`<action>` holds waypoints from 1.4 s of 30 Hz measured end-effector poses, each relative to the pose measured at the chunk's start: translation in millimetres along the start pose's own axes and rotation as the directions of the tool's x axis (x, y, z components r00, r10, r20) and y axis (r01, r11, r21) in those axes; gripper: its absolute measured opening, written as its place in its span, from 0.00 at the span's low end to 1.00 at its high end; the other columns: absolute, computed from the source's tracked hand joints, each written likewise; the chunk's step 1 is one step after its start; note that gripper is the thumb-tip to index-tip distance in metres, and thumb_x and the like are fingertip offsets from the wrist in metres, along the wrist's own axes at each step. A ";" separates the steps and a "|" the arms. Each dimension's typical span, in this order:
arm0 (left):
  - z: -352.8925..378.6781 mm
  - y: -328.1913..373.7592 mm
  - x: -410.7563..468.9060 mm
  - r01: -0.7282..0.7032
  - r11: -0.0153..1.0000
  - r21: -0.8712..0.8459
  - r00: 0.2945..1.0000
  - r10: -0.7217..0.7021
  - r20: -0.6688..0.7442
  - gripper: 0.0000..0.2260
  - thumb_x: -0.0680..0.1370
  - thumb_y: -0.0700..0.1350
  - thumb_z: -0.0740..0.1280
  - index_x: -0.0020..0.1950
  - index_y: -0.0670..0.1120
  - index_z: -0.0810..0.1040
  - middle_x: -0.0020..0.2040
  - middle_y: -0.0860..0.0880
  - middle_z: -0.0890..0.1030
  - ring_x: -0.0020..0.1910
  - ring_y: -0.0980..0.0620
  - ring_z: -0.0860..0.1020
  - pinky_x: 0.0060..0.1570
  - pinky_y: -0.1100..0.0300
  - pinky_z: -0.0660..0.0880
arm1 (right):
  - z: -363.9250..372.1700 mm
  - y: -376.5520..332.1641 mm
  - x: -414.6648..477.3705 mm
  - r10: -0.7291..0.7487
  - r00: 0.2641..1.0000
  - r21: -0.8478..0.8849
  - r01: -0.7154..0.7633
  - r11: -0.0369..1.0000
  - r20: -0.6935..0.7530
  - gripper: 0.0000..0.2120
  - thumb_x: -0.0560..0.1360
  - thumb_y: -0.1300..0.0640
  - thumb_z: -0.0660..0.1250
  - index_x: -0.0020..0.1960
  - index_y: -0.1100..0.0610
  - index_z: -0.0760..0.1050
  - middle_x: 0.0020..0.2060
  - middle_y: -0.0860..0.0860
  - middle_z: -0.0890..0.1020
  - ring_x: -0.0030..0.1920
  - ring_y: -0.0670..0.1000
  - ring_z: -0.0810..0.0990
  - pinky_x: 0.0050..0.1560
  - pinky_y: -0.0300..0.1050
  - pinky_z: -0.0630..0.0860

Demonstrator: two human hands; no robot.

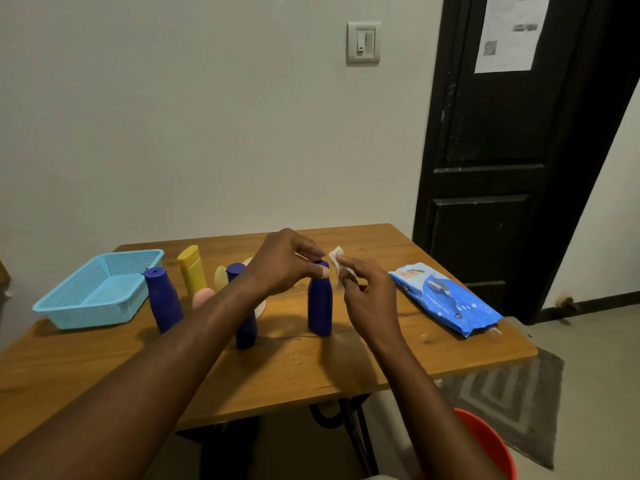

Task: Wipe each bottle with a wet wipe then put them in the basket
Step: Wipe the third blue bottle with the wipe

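Blue plastic is nearest the trouble: a half-hidden dark blue bottle (246, 332) stands behind my left forearm, and I judge that lowering or swinging that arm would knock it over. Just beyond it, my left hand (284, 266) pinches the cap of a tall dark blue plastic bottle (320, 301), which stands upright on the table. Gripped only at the top, it could tip or skid if I rub hard from the side.

My right hand (367, 296) pinches a small crumpled white wet wipe (336, 258) between thumb and fingertips, just beside that cap. I cannot tell whether it touches. So little cloth could slip from my fingers.

The light blue mesh plastic basket (100, 289) sits at the far left of the table, with no bottle showing in it. Any carry there passes a leaning dark blue bottle (162, 299) and a yellow plastic bottle (192, 268), so a careless sweep could topple them.

The worn wooden table (311, 379) also bears a blue pack of wipes (446, 301) on the right. An orange plastic bucket (485, 441) sits on the floor near me, with a grey patterned mat (512, 393) beyond it. Further back is a black panelled door (485, 174) with a printed paper sheet (509, 32) on it, and a pale wall switch (363, 43).
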State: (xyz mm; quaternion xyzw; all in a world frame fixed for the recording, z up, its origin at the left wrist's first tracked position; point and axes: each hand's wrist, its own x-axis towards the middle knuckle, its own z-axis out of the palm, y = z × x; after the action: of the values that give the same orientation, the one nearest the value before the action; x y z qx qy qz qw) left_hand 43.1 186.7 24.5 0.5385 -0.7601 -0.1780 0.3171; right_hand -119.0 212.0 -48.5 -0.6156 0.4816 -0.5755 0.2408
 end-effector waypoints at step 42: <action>9.9 4.3 11.9 0.019 0.968 0.249 0.997 0.001 -0.078 0.12 0.74 0.49 0.76 0.51 0.43 0.85 0.49 0.49 0.85 0.48 0.53 0.81 0.47 0.59 0.77 | 9.0 41.8 -48.4 -0.023 0.886 -0.712 0.387 0.585 0.463 0.17 0.80 0.48 0.65 0.69 0.46 0.75 0.66 0.48 0.74 0.65 0.49 0.70 0.62 0.48 0.72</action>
State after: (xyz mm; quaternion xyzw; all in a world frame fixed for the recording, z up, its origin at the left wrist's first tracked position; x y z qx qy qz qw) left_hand 30.7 176.5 23.3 0.5840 -0.7611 -0.0613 0.2755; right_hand -117.7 234.2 -109.1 -0.8151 0.5472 -0.1877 -0.0307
